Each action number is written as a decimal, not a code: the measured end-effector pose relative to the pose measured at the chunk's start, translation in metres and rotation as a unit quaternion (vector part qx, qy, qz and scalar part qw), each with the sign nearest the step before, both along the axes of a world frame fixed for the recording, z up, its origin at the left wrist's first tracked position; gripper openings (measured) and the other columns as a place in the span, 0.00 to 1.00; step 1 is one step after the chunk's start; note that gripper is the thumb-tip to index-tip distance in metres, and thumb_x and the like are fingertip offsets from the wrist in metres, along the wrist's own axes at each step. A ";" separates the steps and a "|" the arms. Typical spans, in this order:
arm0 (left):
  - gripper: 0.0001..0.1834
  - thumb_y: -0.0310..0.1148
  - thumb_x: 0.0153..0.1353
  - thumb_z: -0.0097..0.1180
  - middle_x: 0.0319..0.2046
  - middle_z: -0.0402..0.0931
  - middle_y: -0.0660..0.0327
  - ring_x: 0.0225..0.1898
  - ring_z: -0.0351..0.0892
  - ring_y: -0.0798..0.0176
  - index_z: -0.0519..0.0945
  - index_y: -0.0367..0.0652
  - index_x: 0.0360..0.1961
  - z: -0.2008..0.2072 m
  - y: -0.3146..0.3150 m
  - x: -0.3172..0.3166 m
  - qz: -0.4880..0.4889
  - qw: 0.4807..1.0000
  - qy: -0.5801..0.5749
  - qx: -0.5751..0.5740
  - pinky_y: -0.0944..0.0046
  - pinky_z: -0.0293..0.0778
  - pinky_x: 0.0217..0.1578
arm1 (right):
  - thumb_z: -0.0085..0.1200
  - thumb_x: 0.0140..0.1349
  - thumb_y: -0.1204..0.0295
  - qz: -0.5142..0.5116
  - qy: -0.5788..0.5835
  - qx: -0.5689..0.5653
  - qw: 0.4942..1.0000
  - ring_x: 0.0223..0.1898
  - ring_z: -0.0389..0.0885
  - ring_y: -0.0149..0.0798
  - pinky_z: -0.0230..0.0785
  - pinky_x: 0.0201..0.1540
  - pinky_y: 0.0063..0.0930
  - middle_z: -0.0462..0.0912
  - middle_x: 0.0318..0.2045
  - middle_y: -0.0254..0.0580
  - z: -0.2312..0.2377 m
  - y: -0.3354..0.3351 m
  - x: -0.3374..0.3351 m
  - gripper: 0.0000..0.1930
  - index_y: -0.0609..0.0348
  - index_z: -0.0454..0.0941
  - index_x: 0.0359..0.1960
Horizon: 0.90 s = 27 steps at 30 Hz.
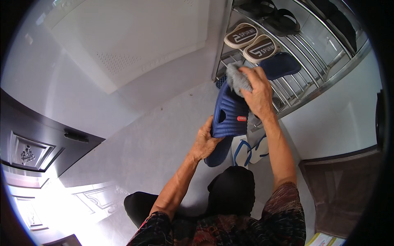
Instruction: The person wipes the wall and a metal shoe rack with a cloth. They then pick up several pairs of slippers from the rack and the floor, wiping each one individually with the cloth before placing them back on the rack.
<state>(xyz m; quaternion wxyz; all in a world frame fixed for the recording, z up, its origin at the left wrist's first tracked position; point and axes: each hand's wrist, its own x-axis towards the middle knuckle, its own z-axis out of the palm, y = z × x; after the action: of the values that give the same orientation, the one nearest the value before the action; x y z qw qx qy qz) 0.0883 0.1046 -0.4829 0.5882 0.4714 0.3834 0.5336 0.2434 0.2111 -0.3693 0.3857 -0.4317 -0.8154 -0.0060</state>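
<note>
A navy blue slipper [230, 112] with a ribbed strap and a small red label is held up in front of the shoe rack. My left hand [204, 141] grips it by the edge near the strap, thumb on the side. Its heel part [218, 153] points down toward me. My right hand [257, 88] is closed on a fluffy grey cloth [239, 78] and presses it against the slipper's far end, which the cloth partly hides. Another navy slipper [280, 65] rests on the rack, just beyond my right hand.
The metal shoe rack [303, 80] holds beige slippers with brown insoles [259, 49] and black sandals [282, 22]. White flip-flops with blue straps [241, 151] lie on the grey floor [135, 151]. A dark panelled door [49, 139] stands left, a brown cloth [349, 188] right.
</note>
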 end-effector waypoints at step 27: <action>0.26 0.22 0.55 0.59 0.45 0.75 0.63 0.46 0.74 0.68 0.69 0.39 0.56 0.003 0.012 -0.017 0.115 0.975 -0.168 -0.088 0.66 0.70 0.50 | 0.53 0.53 0.79 0.026 0.130 -0.105 0.986 0.39 0.74 0.54 0.68 0.40 0.42 0.71 0.37 0.52 -0.081 -0.056 0.014 0.21 0.65 0.70 0.51</action>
<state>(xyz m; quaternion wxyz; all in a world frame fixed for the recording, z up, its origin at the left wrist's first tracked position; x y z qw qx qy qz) 0.0711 0.1163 -0.4803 0.6176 0.2743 0.3764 0.6337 0.2571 0.1551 -0.4503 0.4408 -0.4459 -0.7653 0.1458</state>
